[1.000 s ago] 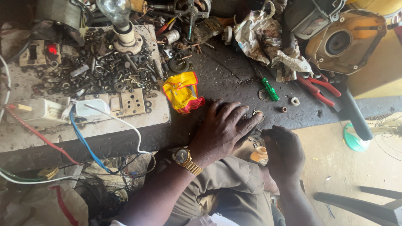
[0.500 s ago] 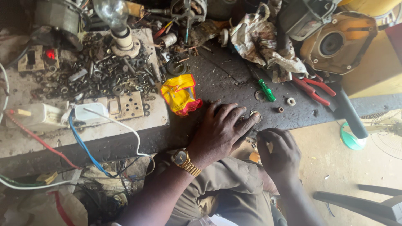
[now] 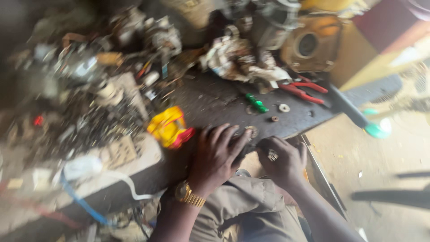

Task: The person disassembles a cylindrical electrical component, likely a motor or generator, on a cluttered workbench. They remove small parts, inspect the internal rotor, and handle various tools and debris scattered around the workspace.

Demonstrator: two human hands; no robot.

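Observation:
The view is blurred by motion. My left hand, with a gold wristwatch, lies palm down on the front edge of the dark workbench, fingers spread over a dark piece that I cannot make out. My right hand is curled just to its right at the bench edge, with a small shiny metal part in its fingers. The two hands almost touch. A small washer lies by my left fingertips.
A yellow and red wrapper lies left of my left hand. A green-handled tool, red-handled pliers, small rings, crumpled rags and a round motor housing sit behind. Loose screws and wires cover the left.
The view has swung and blurred. My right hand has come up and closer to my left hand at the bench edge. My left hand has stayed in place.

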